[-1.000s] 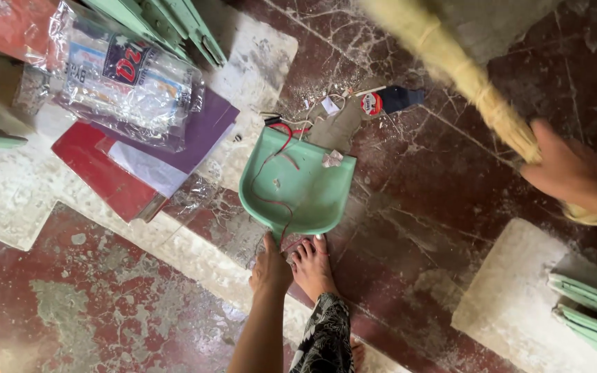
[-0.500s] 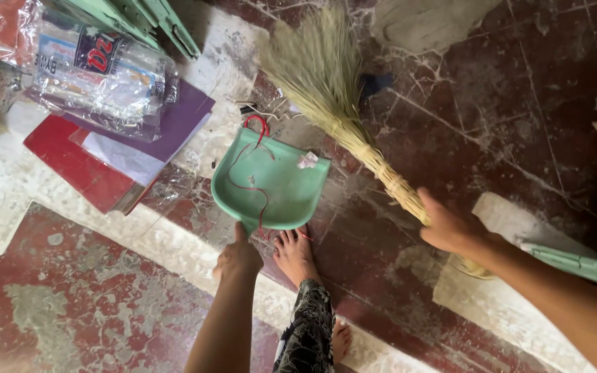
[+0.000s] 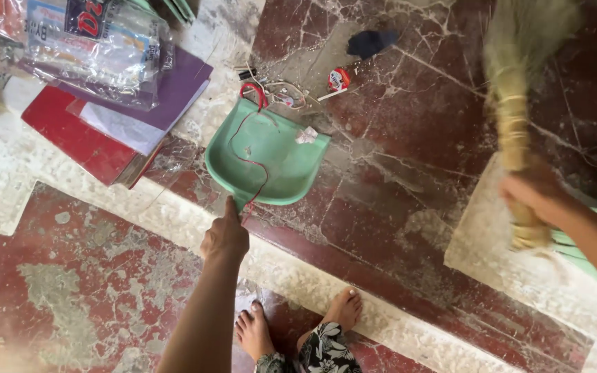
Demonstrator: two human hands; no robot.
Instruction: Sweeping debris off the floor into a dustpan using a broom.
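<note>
Clear crinkled plastic wraps a package [image 3: 95,48] at the upper left of the frame, its printed label showing blue, red and white patches, and it lies on a purple folder [image 3: 174,90] stacked over white paper and a red folder [image 3: 81,141]. Near the top centre we see a small round red-and-white item [image 3: 339,79] and a dark blue scrap [image 3: 371,41] on the cracked maroon floor [image 3: 395,200]. Our green dustpan [image 3: 267,155] sits left of centre with a thin red wire [image 3: 253,162] trailing across it and a crumpled white scrap [image 3: 307,135] at its upper right edge. Half a second ago the straw broom lay with its bristles at the pan's mouth; now the broom [image 3: 513,117] is lifted away to the right edge, blurred, bristles pointing toward the top of the frame. The pan has kept roughly its place, while our feet, one of which was just below the pan, now show at the bottom centre [image 3: 343,311]. Our left hand [image 3: 225,235] reaches up from the bottom of the frame, arm nearly straight, fingers closed around the pan's handle at its lower edge. Our right hand [image 3: 533,193] comes in from the right edge, wrapped in a fist around the broom's bound handle.
</note>
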